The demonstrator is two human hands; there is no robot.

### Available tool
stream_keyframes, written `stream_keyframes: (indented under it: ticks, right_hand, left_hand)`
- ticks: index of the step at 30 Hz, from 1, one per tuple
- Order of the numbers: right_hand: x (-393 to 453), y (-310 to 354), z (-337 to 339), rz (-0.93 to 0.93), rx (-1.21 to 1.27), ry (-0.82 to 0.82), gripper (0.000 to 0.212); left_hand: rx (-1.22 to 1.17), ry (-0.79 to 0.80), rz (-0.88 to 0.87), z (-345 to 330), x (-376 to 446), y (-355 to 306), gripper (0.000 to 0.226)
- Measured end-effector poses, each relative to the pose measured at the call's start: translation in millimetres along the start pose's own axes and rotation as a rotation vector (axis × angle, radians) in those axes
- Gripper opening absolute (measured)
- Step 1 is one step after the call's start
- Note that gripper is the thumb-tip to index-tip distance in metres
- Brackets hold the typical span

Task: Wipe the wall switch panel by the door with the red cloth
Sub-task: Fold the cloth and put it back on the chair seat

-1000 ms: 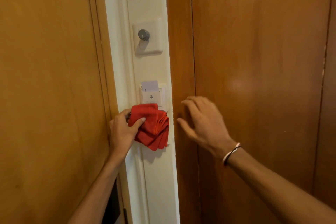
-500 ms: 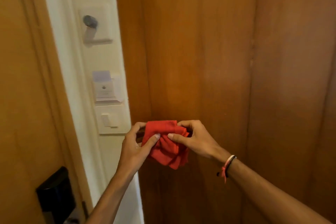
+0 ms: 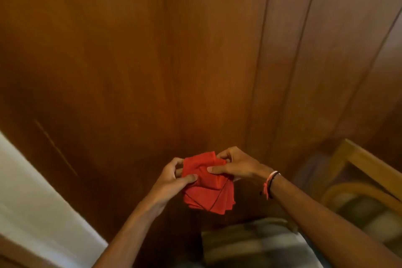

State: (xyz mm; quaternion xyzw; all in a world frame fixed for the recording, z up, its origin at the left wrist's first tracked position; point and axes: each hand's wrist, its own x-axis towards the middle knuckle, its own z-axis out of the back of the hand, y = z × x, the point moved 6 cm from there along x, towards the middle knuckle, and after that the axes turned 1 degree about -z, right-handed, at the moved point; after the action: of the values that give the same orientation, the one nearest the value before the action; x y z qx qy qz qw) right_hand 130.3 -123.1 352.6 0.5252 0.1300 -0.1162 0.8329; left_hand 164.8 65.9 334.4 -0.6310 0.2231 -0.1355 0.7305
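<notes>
**Clearance around the hands**

Both hands are occupied: the left hand (image 3: 171,177) and right hand (image 3: 236,164) grip the red cloth (image 3: 207,189) from opposite sides, in front of the wood panelling (image 3: 152,61). The panelling closes off the whole forward direction, ahead of the hands. Above the hands, the space in front of the panelling is unobstructed. To the lower left, a white wall strip (image 3: 32,209) borders the panelling; the approach to it is open. To the lower right, a wooden chair (image 3: 365,180) blocks passage. Directly below the cloth, a blurred pale object (image 3: 250,243) occupies the space.
</notes>
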Motion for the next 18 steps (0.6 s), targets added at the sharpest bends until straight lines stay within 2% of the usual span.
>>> stream_keyframes:
  ticks: [5, 8, 10, 13, 16, 18]
  right_hand:
    - [-7.9, -180.2, -28.7, -0.377, 0.114, 0.085, 0.026]
    - [-18.0, -273.6, -55.8, -0.582, 0.266, 0.088, 0.043]
    - [-13.7, -338.4, -73.9, -0.674, 0.292, 0.069, 0.043]
    - [-7.1, -415.1, -97.8, -0.751, 0.300, 0.010, 0.038]
    - [1.0, -470.4, -112.9, -0.734, 0.292, -0.095, 0.038]
    - [0.7, -498.1, -121.2, -0.743, 0.254, -0.091, 0.027]
  left_hand:
    - [-0.034, 0.028, 0.367, -99.4, -1.7, 175.4, 0.034]
    - [-0.062, -0.024, 0.516, -144.5, -14.2, 268.2, 0.042]
    - [-0.102, -0.011, 0.620, -175.3, -19.7, 325.2, 0.046]
    - [-0.110, 0.028, 0.728, -210.3, -25.1, 388.7, 0.054]
    - [-0.074, 0.037, 0.790, -232.7, -26.4, 430.7, 0.060]
    - [-0.046, 0.069, 0.784, -241.2, -23.4, 454.5, 0.064]
